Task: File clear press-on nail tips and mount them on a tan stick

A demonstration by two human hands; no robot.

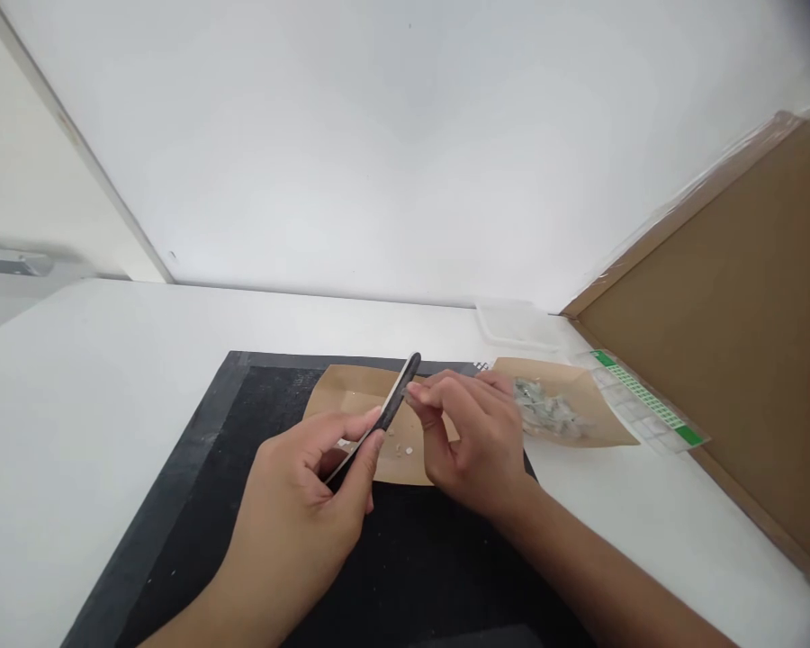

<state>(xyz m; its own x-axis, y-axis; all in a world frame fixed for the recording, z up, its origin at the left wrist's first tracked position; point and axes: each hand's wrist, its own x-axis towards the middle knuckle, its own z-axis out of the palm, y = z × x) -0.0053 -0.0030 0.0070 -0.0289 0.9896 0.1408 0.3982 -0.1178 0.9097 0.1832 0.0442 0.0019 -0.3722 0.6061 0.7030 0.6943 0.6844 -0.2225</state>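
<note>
My left hand [303, 495] is closed around a narrow, flat nail file [395, 396], dark on its broad face with a pale edge, tilted up and to the right. A small translucent piece [408, 391], too small to name, sits in the pinch of my right hand [476, 441], right beside the file's dark face. I cannot tell whether the piece touches the file. Below both hands lies a brown paper sheet [405, 468] with small pale bits on it, partly covered by my fingers.
A black mat [405, 558] lies under the paper on the white table [648, 522]. To the right, another brown paper [607, 405] carries a heap of clear pieces [550, 409]. Beyond are a clear case with a green strip [648, 396], a clear tray [517, 326] and a cardboard panel [729, 342].
</note>
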